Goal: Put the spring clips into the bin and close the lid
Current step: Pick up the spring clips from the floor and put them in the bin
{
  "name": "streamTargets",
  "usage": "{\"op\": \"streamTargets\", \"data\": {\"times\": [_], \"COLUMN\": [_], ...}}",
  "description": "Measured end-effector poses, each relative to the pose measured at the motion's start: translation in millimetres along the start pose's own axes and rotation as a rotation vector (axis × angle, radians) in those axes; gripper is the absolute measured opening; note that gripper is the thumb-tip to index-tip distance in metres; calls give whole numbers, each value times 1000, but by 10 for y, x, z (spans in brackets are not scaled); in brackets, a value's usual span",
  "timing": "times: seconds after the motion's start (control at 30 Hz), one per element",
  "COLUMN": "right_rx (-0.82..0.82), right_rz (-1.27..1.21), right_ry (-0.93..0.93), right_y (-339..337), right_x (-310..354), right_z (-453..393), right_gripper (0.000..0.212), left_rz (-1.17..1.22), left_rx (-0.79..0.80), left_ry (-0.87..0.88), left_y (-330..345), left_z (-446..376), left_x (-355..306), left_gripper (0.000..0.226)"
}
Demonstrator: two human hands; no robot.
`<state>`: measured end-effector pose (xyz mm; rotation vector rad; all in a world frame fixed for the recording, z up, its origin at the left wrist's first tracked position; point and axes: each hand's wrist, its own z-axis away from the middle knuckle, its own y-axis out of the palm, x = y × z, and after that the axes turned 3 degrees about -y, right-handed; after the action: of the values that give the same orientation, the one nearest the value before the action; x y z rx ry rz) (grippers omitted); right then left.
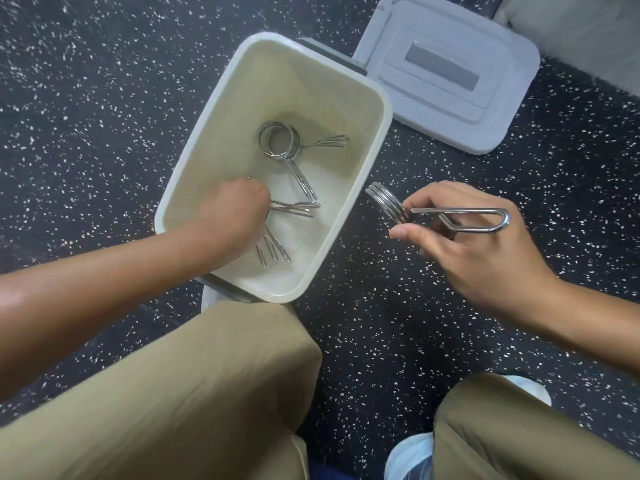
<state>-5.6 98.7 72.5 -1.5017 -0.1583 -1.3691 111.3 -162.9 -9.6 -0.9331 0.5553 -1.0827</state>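
Mid-load: left hand (239,213) is down in the bin (375,109), curled over clips; grip unclear. Right hand (460,244) pinches one spring clip (450,216) just outside the rim. Next: drop it in, then fetch the lid (446,71) nearby.

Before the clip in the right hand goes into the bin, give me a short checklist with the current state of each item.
1. Right hand grips the held spring clip: ok.
2. Bin open: ok.
3. Drop zone free: not ok, left hand is inside the bin among the clips.
4. Held clip over the bin: not ok, it is beside the rim.
5. Lid within reach: cannot tell; it lies on the floor beyond the bin.
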Motion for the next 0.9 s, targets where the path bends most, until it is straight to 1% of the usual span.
{"op": "streamTargets", "data": {"times": [0.1, 0.27, 0.4, 0.5, 0.57, 0.67, 0.77, 0.83, 0.9], "right_rx": [-8, 2, 99, 147, 157, 157, 171, 208, 239], "right_rz": [-31, 14, 216, 360, 427, 522, 646, 722, 818], "right_ry": [-22, -115, -243, -348, -421, -550, -710, -790, -891], "right_y": [7, -30, -184, -311, -350, -290, -135, -10, 138], "right_x": [2, 19, 99, 274, 370, 432, 444, 432, 390], "right_z": [-50, -159, -366, -646, -823, -1097, -1367, -1531, -1666], "right_gripper": [10, 11, 8, 22, 26, 14, 11, 10, 8], "left_rz": [26, 20, 89, 141, 157, 186, 194, 193, 204], "left_rx": [-8, 3, 52, 54, 59, 67, 78, 47, -20], "left_ry": [-9, 6, -20, -27, -34, -21, 16, 39, 75], "left_y": [86, 66, 33, 38, 40, 2, -87, -165, -225], "left_z": [4, 20, -10, -35, -29, 10, 77, 142, 204], "left_x": [35, 35, 80, 155, 162, 150, 175, 228, 294], "left_gripper": [11, 6, 8, 9, 10, 16, 18, 17, 15]}}
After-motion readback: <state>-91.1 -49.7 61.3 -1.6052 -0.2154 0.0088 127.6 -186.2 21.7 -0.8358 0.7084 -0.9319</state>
